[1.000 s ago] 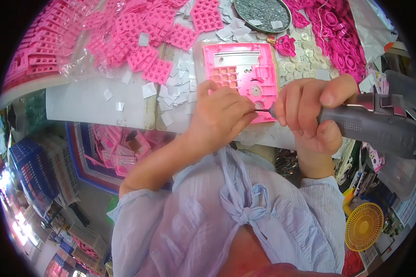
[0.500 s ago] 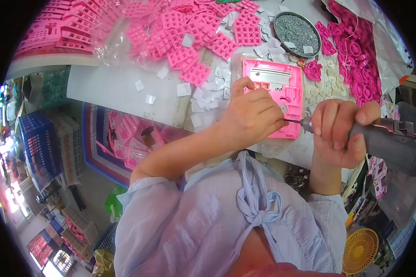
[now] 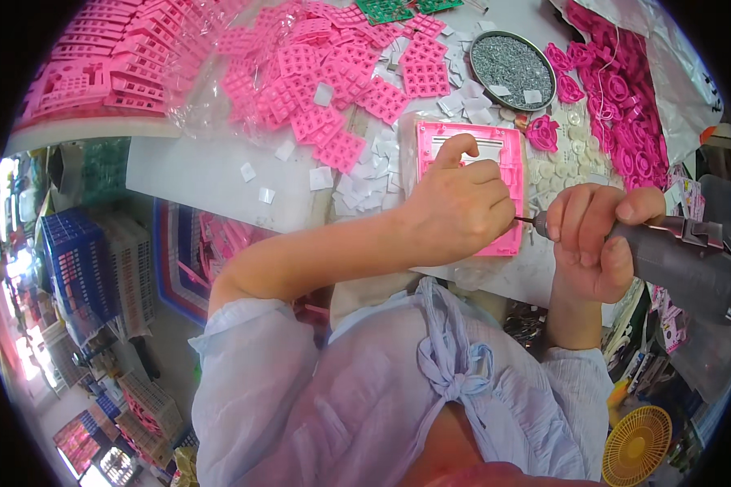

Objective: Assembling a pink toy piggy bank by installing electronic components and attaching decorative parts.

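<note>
My right hand [image 3: 597, 235] is wrapped round a grey electric screwdriver [image 3: 674, 256], held nearly level with its thin dark bit pointing left. The bit's tip meets the fingertips of my left hand [image 3: 463, 203]. That hand is closed with its index finger crooked up, and anything small in its pinch is hidden. Beneath it lies a pink plastic housing [image 3: 507, 154], open side up, with a silvery strip near its far edge. My left hand covers much of the middle and near part of this housing, which rests on clear plastic wrapping.
Pink keypad grids [image 3: 341, 73] are heaped at the far left beside stacked pink housings [image 3: 73, 85]. White squares [image 3: 373, 174] lie scattered nearby. A round tin of small screws [image 3: 511, 69] stands beyond the housing. Magenta ring-shaped parts [image 3: 621, 114] and pale discs [image 3: 572, 150] lie right.
The view has tilted, so the table sits lower in it. My left hand has shifted right over the housing with its index finger lifted higher; the screwdriver stays at its fingertips.
</note>
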`<state>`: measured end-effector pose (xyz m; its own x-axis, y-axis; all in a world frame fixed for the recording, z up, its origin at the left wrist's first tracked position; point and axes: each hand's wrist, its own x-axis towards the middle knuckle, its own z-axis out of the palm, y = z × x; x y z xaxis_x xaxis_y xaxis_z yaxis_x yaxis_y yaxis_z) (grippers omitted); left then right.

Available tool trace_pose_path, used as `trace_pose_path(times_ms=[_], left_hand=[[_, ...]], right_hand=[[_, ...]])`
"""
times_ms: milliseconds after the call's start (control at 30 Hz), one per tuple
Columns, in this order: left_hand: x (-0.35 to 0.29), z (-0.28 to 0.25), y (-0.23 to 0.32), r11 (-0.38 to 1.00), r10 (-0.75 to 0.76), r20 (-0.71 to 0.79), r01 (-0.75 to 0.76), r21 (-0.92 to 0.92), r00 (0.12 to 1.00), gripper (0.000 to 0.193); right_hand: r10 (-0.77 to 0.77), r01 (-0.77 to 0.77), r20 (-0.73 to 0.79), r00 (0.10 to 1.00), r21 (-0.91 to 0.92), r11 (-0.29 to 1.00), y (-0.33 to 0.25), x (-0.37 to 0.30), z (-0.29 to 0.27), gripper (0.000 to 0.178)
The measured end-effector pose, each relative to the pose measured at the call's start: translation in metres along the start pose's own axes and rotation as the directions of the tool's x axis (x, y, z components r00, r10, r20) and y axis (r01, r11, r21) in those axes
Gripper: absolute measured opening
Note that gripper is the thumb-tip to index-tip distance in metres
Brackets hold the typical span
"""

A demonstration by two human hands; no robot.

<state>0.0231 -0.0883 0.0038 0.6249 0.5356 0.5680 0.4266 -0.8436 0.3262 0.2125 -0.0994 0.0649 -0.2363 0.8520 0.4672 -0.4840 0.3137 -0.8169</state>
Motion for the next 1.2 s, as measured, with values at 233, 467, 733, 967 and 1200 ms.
trace_pose_path(times_ms=[233, 467, 733, 967, 1200], left_hand=[[-0.006, 0.008, 0.009, 0.997, -0.074, -0.068, 0.071, -0.043, 0.995, 0.020], [-0.008, 0.003, 0.005, 0.999, -0.020, -0.016, 0.019, -0.037, 1.000, 0.024], [0.024, -0.003, -0.140, 0.694, -0.469, 0.021, 0.353, 0.628, 0.883, 0.034], [-0.003, -0.032, -0.102, 0.921, -0.130, -0.092, 0.155, 0.358, 0.987, 0.022], [-0.023, -0.043, -0.024, 0.988, -0.101, -0.243, 0.126, 0.089, 0.965, 0.033]], right_hand=[[-0.025, 0.024, 0.019, 1.000, 0.068, 0.997, -0.005, 0.000, -0.007, 0.036], [0.006, -0.007, 0.017, 1.000, 0.045, 0.999, -0.005, -0.004, -0.002, 0.036], [-0.111, 0.032, -0.303, 0.946, -0.255, 0.966, 0.003, 0.015, -0.053, 0.039], [-0.425, 0.060, -0.321, 0.846, -0.734, 0.676, -0.013, 0.012, -0.061, 0.057], [-0.227, 0.243, 0.168, 0.959, -0.901, 0.360, 0.014, -0.019, -0.005, 0.054]])
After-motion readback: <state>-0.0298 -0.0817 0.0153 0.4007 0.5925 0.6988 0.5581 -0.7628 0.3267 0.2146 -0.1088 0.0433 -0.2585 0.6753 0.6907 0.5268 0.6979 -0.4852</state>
